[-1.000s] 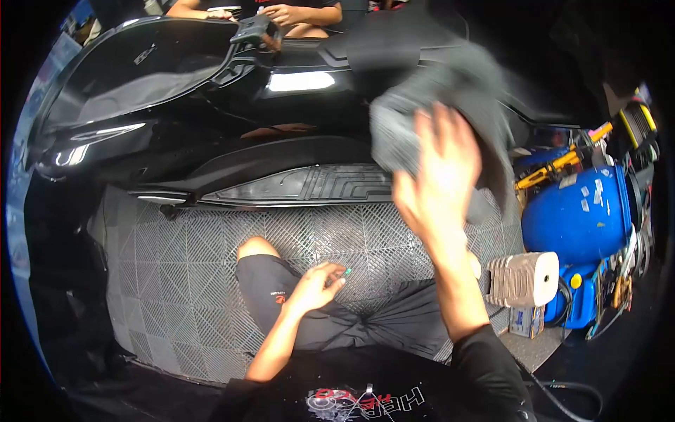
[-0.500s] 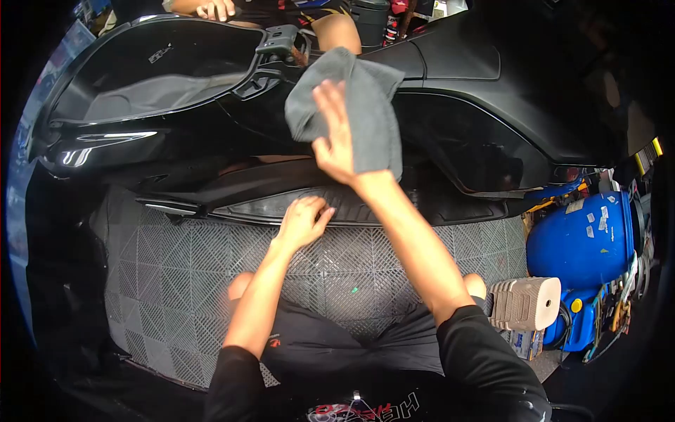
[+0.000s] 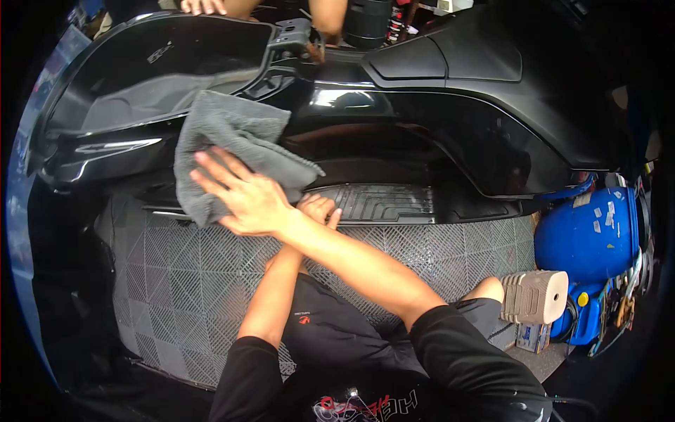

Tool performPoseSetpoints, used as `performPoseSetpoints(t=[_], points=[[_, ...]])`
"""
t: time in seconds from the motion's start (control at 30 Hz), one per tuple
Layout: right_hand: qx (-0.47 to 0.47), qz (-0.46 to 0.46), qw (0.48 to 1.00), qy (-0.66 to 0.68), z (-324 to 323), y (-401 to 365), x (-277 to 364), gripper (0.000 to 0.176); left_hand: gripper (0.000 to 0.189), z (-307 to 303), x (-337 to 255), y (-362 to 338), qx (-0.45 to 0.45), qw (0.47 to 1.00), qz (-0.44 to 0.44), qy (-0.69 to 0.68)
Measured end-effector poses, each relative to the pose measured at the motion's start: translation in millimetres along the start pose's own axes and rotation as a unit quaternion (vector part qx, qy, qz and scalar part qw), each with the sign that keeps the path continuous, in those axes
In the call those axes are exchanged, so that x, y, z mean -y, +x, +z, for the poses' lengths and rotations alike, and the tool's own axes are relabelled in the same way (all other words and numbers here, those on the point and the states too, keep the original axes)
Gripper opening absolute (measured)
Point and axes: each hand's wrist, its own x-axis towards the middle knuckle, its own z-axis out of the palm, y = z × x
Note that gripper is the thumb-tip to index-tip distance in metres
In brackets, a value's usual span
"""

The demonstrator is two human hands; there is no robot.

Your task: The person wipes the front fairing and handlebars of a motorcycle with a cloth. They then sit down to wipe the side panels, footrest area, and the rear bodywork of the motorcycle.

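A grey cloth (image 3: pixel 235 123) lies against the glossy black side panel of a scooter body (image 3: pixel 394 141), below the rim of its storage compartment (image 3: pixel 176 53). My right hand (image 3: pixel 246 197) presses flat on this cloth, open, fingers spread. Its forearm crosses over my left arm. My left hand (image 3: pixel 320 209) rests on the edge of the ribbed black footboard (image 3: pixel 387 200), with loosely bent fingers and the thumb apart; part of it is hidden behind my right forearm.
Grey floor tiles (image 3: pixel 394 250) lie under the scooter and my legs. At the right stand a blue drum (image 3: pixel 583 235), a beige ribbed block (image 3: pixel 538 295) and a blue can (image 3: pixel 587 313). Across the scooter, another person's hand (image 3: pixel 204 7) touches the compartment rim.
My right hand has swept the cloth left and down along the panel, crossing over my left arm. My left hand stays on the footboard, slightly further right in view, as the whole view has shifted.
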Motion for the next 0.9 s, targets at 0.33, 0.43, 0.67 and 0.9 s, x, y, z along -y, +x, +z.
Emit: performPoseSetpoints(t=[0.33, 0.43, 0.67, 0.9], points=[[-0.178, 0.274, 0.874, -0.359, -136.0, -35.5, -49.6, 0.084, 0.021, -0.2, -8.5, 3.4, 0.009, 0.999, -0.035, 0.026], [-0.108, 0.212, 0.935, -0.262, -90.5, -17.7, -35.9, 0.096, 0.025, 5.0, -3.4, 3.1, -0.058, 0.998, -0.020, 0.001], [-0.140, 0.315, 0.864, -0.368, -150.7, -60.7, -45.8, 0.094, 0.019, -0.4, -10.6, 9.6, -0.029, 0.999, -0.015, 0.037], [-0.038, 0.176, 0.935, -0.306, -100.3, -81.7, -50.2, 0.098, 0.024, 5.3, -3.4, 5.8, -0.058, 0.997, -0.012, 0.048]])
